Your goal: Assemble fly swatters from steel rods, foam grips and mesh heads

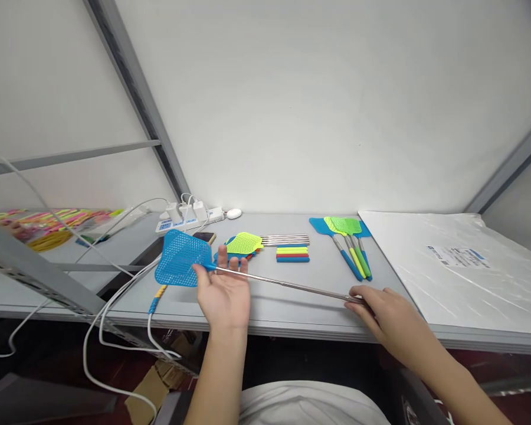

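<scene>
A blue fly swatter (182, 258) with its thin metal rod drawn out long is held across the table's front, without a grip sleeve on it. My left hand (228, 295) is palm up at its neck, loosely holding it, thumb at the head's edge and fingers extended behind the rod. Closed around the rod's far end are the fingers of my right hand (387, 316). Behind the rod lie a pile of swatter heads, a yellow-green head (244, 243) on top, their metal rods (287, 239) pointing right. Coloured grip sleeves (292, 255) lie in a row beside them.
Several swatters with coloured handles (354, 260) lie fanned at right, near a large white wrapped package (464, 265). A power strip (188, 221), a phone (205, 237) and white cables (110, 307) occupy the left. Metal frame posts (137, 88) and a wall border the table (265, 307).
</scene>
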Demonstrator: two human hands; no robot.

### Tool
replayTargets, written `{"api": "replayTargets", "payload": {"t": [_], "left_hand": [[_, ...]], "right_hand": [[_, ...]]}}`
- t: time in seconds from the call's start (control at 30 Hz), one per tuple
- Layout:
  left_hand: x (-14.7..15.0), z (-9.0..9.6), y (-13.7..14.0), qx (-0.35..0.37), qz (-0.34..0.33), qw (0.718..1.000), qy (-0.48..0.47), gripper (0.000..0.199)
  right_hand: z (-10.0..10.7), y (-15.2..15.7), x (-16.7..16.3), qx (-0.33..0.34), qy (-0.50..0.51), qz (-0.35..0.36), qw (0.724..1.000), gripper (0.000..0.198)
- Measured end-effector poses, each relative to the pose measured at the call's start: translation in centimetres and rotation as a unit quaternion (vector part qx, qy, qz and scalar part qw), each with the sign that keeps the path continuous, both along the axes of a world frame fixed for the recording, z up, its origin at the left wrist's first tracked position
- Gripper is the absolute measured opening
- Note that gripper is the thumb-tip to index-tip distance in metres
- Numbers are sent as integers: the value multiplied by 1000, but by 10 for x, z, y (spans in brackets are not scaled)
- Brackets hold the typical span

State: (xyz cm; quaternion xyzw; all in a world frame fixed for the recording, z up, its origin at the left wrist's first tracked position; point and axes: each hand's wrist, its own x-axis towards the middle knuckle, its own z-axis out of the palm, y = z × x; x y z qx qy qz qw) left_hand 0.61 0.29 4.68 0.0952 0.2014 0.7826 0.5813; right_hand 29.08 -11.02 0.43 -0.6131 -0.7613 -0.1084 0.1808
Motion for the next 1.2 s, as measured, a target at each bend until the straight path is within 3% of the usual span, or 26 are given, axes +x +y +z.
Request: {"api": "replayTargets", "payload": {"t": [0.17, 0.27, 0.33, 0.37, 0.43, 0.57, 0.63, 0.67, 0.77, 0.8, 0.83, 0.87, 0.9, 0.97, 1.0, 1.03, 1.1, 1.2], "left_hand": [[-20, 2, 11, -17, 120, 992, 31, 30], [3, -3, 2, -26, 128, 986, 99, 30], [35, -11, -13, -37, 64, 987, 142, 25], [52, -15, -21, -24, 10, 988, 152, 29], [80, -22, -37, 7, -34, 984, 175, 33], [95, -21, -52, 30, -63, 978, 198, 39], [90, -17, -52, 38, -64, 975, 210, 39], [87, -16, -52, 41, -68, 973, 218, 39], [82, -14, -55, 46, -101, 965, 237, 38], [82, -14, -56, 47, -110, 963, 242, 39], [83, -15, -57, 48, -116, 961, 246, 39], [84, -15, -58, 48, -119, 960, 249, 39], [86, -16, -59, 48, -119, 960, 250, 39], [90, -18, -58, 44, -117, 963, 239, 40], [91, -18, -58, 40, -117, 965, 231, 41], [92, -19, -57, 36, -118, 967, 225, 42], [94, -21, -54, 28, -124, 966, 223, 44], [95, -22, -46, 20, -152, 957, 246, 45]], "right_hand": [[-2, -4, 17, -20, -5, -5, 1000, 29], [-4, -1, 7, -9, -1, 20, 1000, 34], [-3, 5, -12, 12, 13, 28, 999, 36], [-1, 8, -23, 17, 24, 26, 999, 37], [6, 15, -45, 9, 62, 22, 998, 38], [24, 19, -71, -93, 214, 22, 972, 39], [29, 18, -72, -207, 344, 60, 914, 42], [29, 17, -70, -292, 416, 88, 857, 44], [25, 14, -61, -531, 562, 154, 615, 51], [23, 14, -60, -564, 581, 161, 564, 52], [22, 13, -58, -565, 589, 164, 554, 52], [23, 13, -58, -538, 583, 166, 586, 52], [24, 13, -59, -485, 559, 161, 653, 51], [27, 13, -62, -328, 453, 113, 821, 46], [29, 13, -64, -251, 380, 77, 887, 43], [30, 13, -65, -196, 312, 42, 929, 39], [31, 11, -67, -162, 236, -3, 958, 35], [29, 8, -68, -195, 271, 9, 943, 28]]}}
